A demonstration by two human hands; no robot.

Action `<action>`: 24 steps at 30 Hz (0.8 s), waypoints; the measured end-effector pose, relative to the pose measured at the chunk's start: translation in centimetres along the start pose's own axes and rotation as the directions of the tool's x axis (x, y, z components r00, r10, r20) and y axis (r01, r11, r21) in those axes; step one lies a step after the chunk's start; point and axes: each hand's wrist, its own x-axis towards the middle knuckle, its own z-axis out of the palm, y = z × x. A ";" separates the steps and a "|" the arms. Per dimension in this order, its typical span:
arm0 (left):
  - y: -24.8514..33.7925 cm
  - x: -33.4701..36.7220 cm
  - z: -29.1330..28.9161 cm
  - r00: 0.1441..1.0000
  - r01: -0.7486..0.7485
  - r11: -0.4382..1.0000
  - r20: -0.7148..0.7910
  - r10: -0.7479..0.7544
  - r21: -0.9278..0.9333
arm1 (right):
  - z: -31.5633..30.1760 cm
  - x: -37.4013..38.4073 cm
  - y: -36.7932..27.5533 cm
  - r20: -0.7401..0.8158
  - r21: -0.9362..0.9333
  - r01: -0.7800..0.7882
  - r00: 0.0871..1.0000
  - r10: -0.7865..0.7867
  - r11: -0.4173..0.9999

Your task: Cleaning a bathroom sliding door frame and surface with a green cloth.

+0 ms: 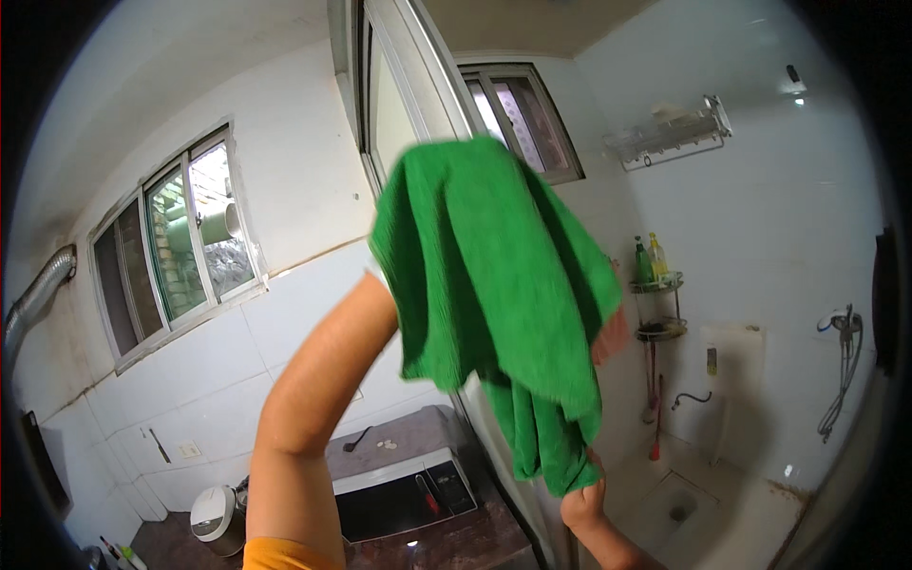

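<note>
A green cloth (494, 256) hangs in front of me, draped over my raised left hand. That hand is covered, so its fingers are hidden; only my left forearm (332, 370) shows, coming up from an orange sleeve (290, 554). Lower down and to the right, my right hand (584, 499) is closed on the bunched bottom end of the cloth. Behind the cloth stands a pale framed sliding door (432, 71), partly hidden by it.
On the dark counter (465, 546) are a microwave oven (399, 503) and a rice cooker (217, 518). Right of the door lies a tiled washroom with a squat toilet (676, 508), corner shelf (660, 328), wire rack (674, 138) and hand shower (841, 323). A window (180, 237) is at left.
</note>
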 end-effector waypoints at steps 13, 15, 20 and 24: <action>-9.3 -20.3 15.5 0.856 0.516 0.726 0.286 -0.430 -0.454 | -9.0 -9.7 -1.7 0.021 -0.152 -0.450 0.888 0.458 0.880; -9.9 -22.4 17.6 0.862 0.502 0.780 0.293 -0.415 -0.373 | -10.7 -11.0 -2.9 -0.027 -0.154 -0.647 0.758 0.651 0.747; -12.1 -26.7 21.8 0.916 0.012 0.908 0.360 -0.178 0.418 | -14.5 -15.5 -3.6 -0.104 -0.190 -0.613 0.789 0.605 0.767; -14.3 -30.6 24.7 0.858 0.404 0.197 0.296 -0.420 -0.893 | -16.6 -17.9 -4.3 -0.132 -0.257 -0.651 0.756 0.642 0.714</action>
